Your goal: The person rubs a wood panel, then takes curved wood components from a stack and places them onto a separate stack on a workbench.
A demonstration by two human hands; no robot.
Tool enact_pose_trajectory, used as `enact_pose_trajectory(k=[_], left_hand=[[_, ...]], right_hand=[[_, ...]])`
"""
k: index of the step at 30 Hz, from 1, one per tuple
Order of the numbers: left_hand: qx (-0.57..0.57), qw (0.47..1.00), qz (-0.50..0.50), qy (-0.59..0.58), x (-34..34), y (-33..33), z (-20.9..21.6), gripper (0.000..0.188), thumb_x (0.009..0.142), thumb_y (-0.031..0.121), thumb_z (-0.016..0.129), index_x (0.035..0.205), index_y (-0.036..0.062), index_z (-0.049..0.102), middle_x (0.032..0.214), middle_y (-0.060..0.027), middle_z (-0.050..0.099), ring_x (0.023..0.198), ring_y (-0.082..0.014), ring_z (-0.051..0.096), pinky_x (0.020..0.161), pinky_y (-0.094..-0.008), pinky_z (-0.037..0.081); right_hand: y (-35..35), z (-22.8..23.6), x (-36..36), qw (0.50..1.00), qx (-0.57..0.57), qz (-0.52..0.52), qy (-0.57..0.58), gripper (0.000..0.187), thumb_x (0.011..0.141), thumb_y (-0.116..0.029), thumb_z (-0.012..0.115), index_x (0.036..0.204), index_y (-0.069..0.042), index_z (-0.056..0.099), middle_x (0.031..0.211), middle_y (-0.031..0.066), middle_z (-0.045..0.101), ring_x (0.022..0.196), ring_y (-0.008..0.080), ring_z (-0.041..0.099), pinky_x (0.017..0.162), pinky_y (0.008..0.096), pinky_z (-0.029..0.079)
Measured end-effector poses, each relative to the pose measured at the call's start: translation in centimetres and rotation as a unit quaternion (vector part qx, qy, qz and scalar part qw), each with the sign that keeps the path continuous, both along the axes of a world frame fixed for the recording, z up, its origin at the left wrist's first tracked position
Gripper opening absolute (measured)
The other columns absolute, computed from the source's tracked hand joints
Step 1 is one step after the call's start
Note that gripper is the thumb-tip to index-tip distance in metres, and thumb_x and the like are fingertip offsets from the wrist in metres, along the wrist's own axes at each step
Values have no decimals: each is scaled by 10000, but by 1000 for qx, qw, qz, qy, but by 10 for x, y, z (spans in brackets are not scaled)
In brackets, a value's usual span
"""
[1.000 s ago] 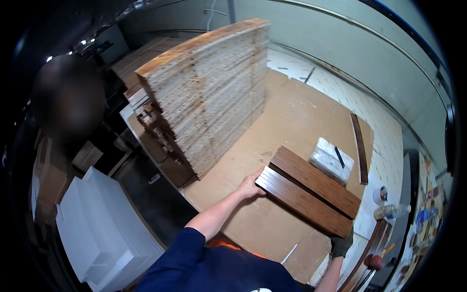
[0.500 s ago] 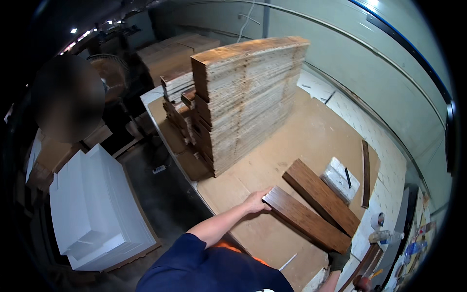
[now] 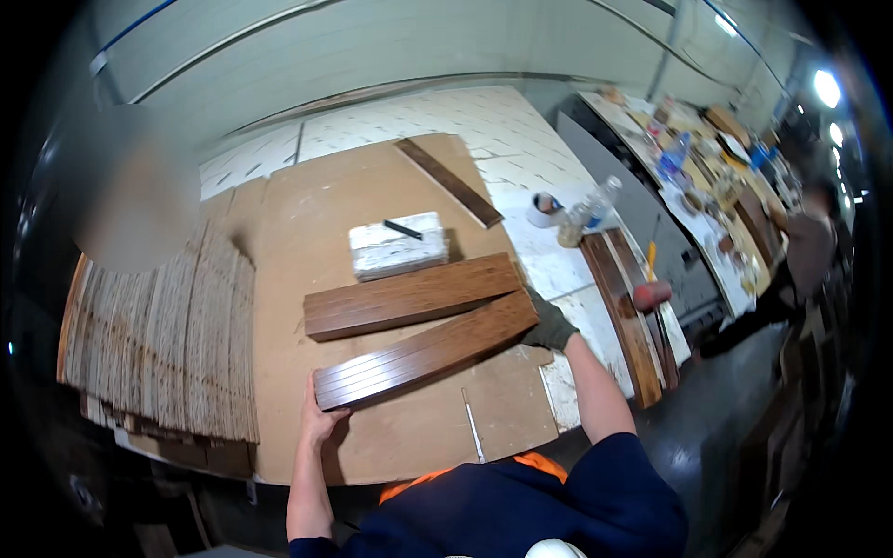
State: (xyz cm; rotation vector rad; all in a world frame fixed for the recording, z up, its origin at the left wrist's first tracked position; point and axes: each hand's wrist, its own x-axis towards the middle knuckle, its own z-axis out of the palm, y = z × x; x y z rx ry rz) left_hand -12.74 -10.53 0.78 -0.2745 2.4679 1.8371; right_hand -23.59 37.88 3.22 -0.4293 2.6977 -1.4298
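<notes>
A short stack of glossy brown wooden floorboards [image 3: 433,349] lies slanted in front of me on cardboard [image 3: 288,214] that covers the table. My bare left hand [image 3: 321,414] grips its left end, fingers and thumb around the edge. At the other end, my right hand [image 3: 551,325], in a dark glove, is closed around the corner, its fingertips partly hidden. Just beyond lies a second, similar stack of floorboards [image 3: 400,299], close to the first at the right end. A white wrapped block [image 3: 395,256] with a black stick [image 3: 403,230] on top sits behind both.
A tall pile of boards [image 3: 167,335] stands at left. One loose brown board [image 3: 451,183] lies at the back. To the right are a white cup [image 3: 543,210], plastic bottles [image 3: 595,206], more boards [image 3: 621,321] and a red-headed mallet [image 3: 651,296]. Another person [image 3: 811,246] stands by a cluttered bench [image 3: 716,223].
My view has swung to the right, bringing the side bench and the other person into sight. Both hands still hold the ends of the near floorboard stack.
</notes>
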Motion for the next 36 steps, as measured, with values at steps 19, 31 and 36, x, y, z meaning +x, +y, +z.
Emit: enact_pose_trajectory(k=[19, 31, 36], left_hand=[[-239, 970, -22, -24, 31, 3, 15, 1116, 492, 89, 897, 1419, 30, 279, 1323, -185, 396, 1240, -347, 400, 1062, -405, 359], [178, 979, 92, -43, 150, 12, 69, 960, 460, 157, 864, 1297, 37, 411, 1181, -96, 520, 1080, -230, 532, 966, -387, 430], [259, 938, 230, -23, 247, 17, 70, 825, 508, 251, 772, 1234, 18, 456, 1117, -117, 585, 1049, -257, 565, 941, -384, 448]], right_hand=[[17, -44, 18, 991, 111, -67, -18, 1042, 477, -224, 834, 1402, -118, 366, 1216, 210, 565, 1120, 365, 538, 971, 399, 437], [26, 15, 90, 941, -260, 48, -209, 968, 419, -85, 895, 1299, 10, 503, 1172, 23, 603, 1046, 122, 551, 944, 304, 453], [-23, 30, 98, 886, -344, 34, -309, 855, 520, -104, 849, 1294, 20, 507, 1201, 84, 583, 1109, 189, 534, 989, 315, 414]])
